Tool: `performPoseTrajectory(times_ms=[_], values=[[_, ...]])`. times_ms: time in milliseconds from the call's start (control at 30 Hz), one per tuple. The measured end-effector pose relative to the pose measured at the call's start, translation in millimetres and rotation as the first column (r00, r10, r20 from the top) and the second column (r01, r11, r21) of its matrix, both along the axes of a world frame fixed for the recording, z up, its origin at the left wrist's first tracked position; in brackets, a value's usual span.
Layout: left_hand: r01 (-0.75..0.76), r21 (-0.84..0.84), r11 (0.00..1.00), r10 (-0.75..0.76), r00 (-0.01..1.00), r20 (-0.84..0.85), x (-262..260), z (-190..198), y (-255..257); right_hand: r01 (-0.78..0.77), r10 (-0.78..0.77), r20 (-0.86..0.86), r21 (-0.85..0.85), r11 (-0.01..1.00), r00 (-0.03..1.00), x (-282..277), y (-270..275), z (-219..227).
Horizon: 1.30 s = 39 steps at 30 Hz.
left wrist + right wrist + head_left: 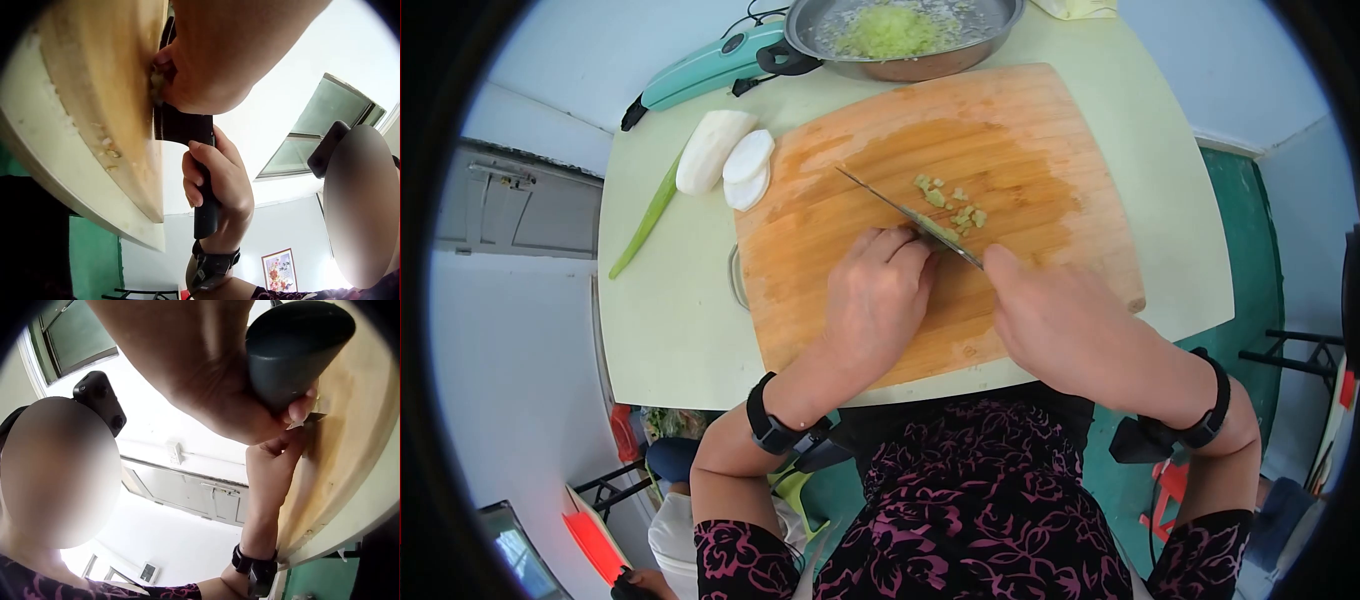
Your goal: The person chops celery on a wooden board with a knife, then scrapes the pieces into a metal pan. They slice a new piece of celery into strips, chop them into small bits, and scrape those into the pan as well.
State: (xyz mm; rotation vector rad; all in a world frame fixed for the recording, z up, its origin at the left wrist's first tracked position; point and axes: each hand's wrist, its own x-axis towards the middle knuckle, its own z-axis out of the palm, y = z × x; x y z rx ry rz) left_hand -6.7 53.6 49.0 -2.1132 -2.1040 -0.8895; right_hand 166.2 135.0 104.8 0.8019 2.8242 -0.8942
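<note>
My right hand (pixel 1060 315) grips the dark handle (pixel 205 219) of a kitchen knife (pixel 880 198). Its blade stands on edge on the wooden cutting board (pixel 1030 110), slanting from upper left to lower right. Close against the blade's near side, my left hand (pixel 875 290) has its fingers bent. In the left wrist view those fingers pinch a small pale green vegetable piece (pixel 157 81), mostly hidden by the hand. Small diced green bits (pixel 970 218) lie on the board just beyond the blade, and some green cling along it.
Left of the board lie a peeled white radish (pixel 712 155), white round slices (pixel 748 158) and a long green stalk (pixel 650 215). Behind it stands a metal pan (pixel 900 68) of shredded pale green vegetable, beside a teal handheld device (pixel 710 68). A metal ring handle (pixel 736 278) juts from the board's left side.
</note>
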Motion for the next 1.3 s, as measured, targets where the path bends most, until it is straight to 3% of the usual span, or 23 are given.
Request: performPoseTrajectory(times_ms=[133, 333, 733, 833, 933, 1033, 1300], values=[[0.015, 0.019, 1.0, -0.015, 1.0, 0.011, 0.1, 1.8, -0.7, 0.084, -0.086, -0.044, -0.036, 0.996, 0.995, -6.5, 4.5, -3.8], [-0.059, 0.042, 0.997, 0.056, 0.995, 0.079, 2.7, 2.1, -3.9, 0.062, -0.063, -0.115, -0.008, 0.998, 0.991, 6.0, 4.0, 13.9], [-0.005, 0.054, 0.999, 0.006, 1.0, -0.016, 2.1, 0.8, -2.4, -0.048, 0.049, -0.035, 0.024, 0.999, 0.998, 4.7, -0.1, 3.3], [0.009, 0.025, 1.0, -0.009, 1.0, 0.008, 1.0, -0.9, -3.2, -0.018, 0.018, 0.007, 0.016, 1.0, 1.0, -6.9, 2.1, 3.1], [0.002, 0.05, 0.999, -0.004, 1.0, 0.03, 1.3, 2.2, -4.3, 0.054, -0.051, -0.086, 0.034, 0.998, 0.995, -7.1, 5.8, -5.2], [-0.081, 0.082, 0.993, 0.072, 0.992, 0.108, 3.5, 2.8, -7.0, 0.027, -0.021, -0.122, 0.05, 0.998, 0.992, 0.6, 8.0, 3.1], [-0.037, 0.049, 0.998, 0.037, 0.999, 0.004, 2.4, -1.1, -7.8, 0.018, -0.015, -0.063, 0.055, 0.998, 0.998, 7.7, -3.3, 7.8]])
